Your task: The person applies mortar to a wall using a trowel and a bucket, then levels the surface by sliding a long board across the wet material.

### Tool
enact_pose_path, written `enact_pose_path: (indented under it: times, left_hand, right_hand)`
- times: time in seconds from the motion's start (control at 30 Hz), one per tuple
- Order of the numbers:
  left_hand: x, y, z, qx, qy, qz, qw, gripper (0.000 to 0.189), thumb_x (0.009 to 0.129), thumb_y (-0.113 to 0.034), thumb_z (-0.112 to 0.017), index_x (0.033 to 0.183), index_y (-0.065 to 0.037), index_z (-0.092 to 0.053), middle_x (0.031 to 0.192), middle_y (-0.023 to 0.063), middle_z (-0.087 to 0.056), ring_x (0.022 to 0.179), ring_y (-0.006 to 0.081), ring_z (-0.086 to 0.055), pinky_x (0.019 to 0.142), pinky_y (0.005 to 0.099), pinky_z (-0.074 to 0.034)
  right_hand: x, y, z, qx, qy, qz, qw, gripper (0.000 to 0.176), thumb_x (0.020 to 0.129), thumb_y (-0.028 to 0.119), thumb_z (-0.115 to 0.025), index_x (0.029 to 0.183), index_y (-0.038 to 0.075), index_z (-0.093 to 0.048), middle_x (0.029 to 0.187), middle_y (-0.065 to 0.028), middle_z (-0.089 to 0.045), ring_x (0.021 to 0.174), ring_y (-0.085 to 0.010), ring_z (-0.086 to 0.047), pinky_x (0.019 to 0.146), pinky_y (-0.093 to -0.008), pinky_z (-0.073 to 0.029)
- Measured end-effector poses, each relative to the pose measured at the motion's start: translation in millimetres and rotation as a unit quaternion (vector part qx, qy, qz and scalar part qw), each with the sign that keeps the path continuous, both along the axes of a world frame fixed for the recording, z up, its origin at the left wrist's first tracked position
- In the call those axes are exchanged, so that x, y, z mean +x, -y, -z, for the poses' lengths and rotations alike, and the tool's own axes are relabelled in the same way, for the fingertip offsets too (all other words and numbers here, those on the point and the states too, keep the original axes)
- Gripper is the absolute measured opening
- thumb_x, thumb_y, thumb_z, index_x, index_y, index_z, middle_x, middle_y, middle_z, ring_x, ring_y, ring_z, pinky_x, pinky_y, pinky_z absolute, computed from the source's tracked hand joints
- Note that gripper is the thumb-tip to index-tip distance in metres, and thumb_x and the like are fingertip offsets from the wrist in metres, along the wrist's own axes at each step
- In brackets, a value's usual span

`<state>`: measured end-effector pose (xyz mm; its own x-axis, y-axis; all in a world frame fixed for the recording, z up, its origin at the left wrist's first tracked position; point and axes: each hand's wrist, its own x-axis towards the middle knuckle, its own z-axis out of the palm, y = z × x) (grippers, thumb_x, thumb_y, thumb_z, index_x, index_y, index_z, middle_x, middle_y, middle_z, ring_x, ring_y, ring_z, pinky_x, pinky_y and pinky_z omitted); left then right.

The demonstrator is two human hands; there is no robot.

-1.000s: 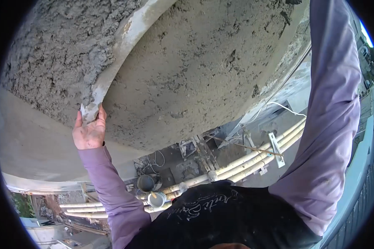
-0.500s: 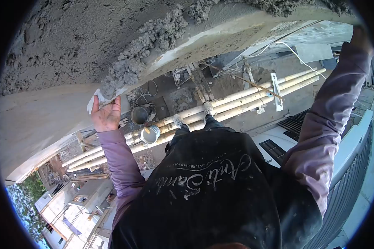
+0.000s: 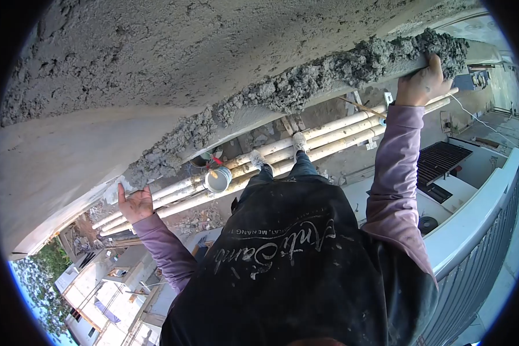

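A long, pale straightedge (image 3: 242, 131) slants across the upper view, close against the rough plastered wall (image 3: 155, 63). Lumpy grey wet mortar (image 3: 305, 83) is heaped along its length. My left hand (image 3: 136, 204) supports the lower left end, palm up, thumb and fingers closed on it. At the upper right end, my right hand (image 3: 424, 85) grips the straightedge, its fingers partly hidden behind the bar and mortar.
My feet stand on several bamboo poles (image 3: 352, 138) high above the ground. A white bucket (image 3: 218, 180) rests by the poles, with a dark bucket (image 3: 200, 160) behind it. A railing (image 3: 473, 271) and a lower building are to the right.
My right hand has come in from the far right edge toward the middle. The straightedge now shows more mortar along it, and my left hand has shifted lower with its end.
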<state>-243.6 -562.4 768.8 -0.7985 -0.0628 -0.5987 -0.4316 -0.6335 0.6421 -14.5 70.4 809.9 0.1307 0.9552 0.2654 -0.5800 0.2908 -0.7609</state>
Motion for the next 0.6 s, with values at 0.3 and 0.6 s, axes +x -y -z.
enact_pose_path:
  times: [0.3, 0.6]
  left_hand:
    - [18.4, 111.3, -126.4, -0.2, -0.142, -0.166, 0.955, 0.049, 0.083, -0.025, -0.068, 0.125, -0.002, -0.056, 0.13, 0.0149, -0.059, 0.123, 0.0315, -0.053, 0.104, 0.0511, -0.04]
    - [18.8, 73.9, -200.0, 0.055, -0.553, 0.203, 0.806, 0.069, 0.092, -0.044, -0.055, 0.133, 0.008, -0.034, 0.127, 0.0214, -0.048, 0.122, 0.0392, -0.046, 0.113, 0.0544, -0.032]
  right_hand:
    - [-46.0, 176.0, 153.1, -0.263, -0.027, -0.038, 0.964, 0.035, 0.082, -0.003, -0.053, 0.117, 0.004, -0.049, 0.1, -0.0098, -0.058, 0.088, -0.0228, -0.062, 0.076, -0.0367, -0.056]
    - [-84.4, 316.4, 353.3, -0.577, 0.017, -0.106, 0.81, 0.048, 0.079, 0.0, -0.056, 0.126, 0.005, -0.05, 0.106, -0.0104, -0.06, 0.089, -0.0274, -0.06, 0.079, -0.043, -0.051]
